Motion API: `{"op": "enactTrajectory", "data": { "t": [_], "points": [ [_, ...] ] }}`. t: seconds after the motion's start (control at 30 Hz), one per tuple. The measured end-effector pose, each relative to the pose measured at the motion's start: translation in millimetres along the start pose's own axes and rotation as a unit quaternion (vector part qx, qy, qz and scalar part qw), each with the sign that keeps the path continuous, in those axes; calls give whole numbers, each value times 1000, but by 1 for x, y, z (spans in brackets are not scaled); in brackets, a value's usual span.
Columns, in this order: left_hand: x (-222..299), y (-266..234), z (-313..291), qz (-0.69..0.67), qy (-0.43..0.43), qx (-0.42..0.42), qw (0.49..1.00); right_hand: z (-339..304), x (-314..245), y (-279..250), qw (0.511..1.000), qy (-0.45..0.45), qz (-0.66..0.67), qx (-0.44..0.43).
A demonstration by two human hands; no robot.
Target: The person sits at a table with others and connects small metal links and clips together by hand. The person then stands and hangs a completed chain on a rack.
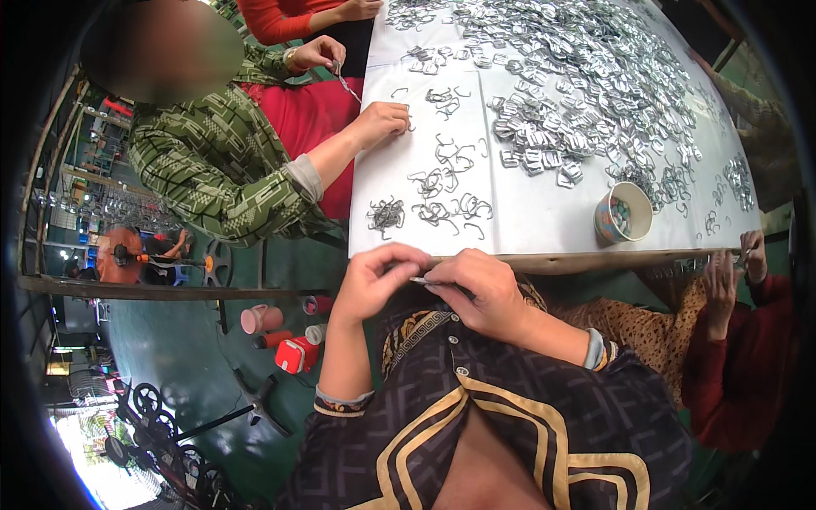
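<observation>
My left hand (pixel 374 279) and my right hand (pixel 486 293) meet just off the near edge of the table, fingertips pinched together. Between them shows the end of a small grey metal piece (pixel 418 280); the fingers cover most of it, so its exact kind is hidden. Beyond my hands, loose curved metal hooks (pixel 438 180) lie in small clusters on the white tabletop (pixel 527 225). A tight bunch of hooks (pixel 386 215) sits nearest my left hand. Farther back and right spreads a large heap of flat silver slotted buckles (pixel 595 85).
A paper cup (pixel 623 212) with small coloured bits stands by the table's near edge. At the left, a person in a green patterned top (pixel 229 161) handles small pieces; another person's hands (pixel 722 280) are at right. Flasks and a red container (pixel 297 355) stand on the floor.
</observation>
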State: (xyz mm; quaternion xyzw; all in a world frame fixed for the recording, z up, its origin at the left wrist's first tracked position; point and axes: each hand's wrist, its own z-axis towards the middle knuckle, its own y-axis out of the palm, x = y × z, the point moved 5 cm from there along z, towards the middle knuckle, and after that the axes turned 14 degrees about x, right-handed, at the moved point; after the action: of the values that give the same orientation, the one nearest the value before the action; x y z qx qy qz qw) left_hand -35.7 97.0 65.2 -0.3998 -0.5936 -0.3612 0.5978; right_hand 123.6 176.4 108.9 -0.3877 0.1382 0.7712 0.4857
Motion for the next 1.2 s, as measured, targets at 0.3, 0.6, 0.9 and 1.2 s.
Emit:
{"op": "enactTrajectory", "data": {
  "t": [0.3,0.6,0.9,1.2],
  "points": [
    [-50,28,94,319,149,158,922,-5,-6,4,999,-14,28,-6],
    [-55,64,115,398,231,81,884,-11,-4,1,999,-16,18,-28],
    [-48,46,114,395,246,127,876,-11,-9,4,999,-24,35,-34],
    [-45,76,90,454,341,12,823,-13,-10,10,997,-26,49,-47]
  ]
}}
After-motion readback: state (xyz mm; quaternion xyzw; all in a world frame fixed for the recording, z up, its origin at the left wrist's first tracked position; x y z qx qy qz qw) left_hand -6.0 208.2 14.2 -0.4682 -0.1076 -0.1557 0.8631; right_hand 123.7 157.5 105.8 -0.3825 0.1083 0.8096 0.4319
